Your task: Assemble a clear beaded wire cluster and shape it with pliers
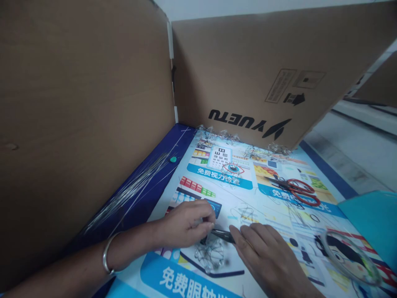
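My left hand (194,223) is closed in a pinch at the upper edge of a piece of bent silver wire with what look like clear beads (210,254). Its fingertips hide the exact spot they grip. From the right, my right hand (266,248) is wrapped around a dark-handled tool that looks like pliers (223,235). The tool's narrow end reaches to my left fingertips, just above the wire piece. Whether its jaws are closed on the wire cannot be made out.
Long straight wires (133,186) lie on the blue strip at left, near a small green object (173,159). Red-handled scissors (297,190), a clear ring-shaped roll (350,258) and loose wire shapes (245,213) rest on the printed sheet. Cardboard walls (248,62) stand behind and left.
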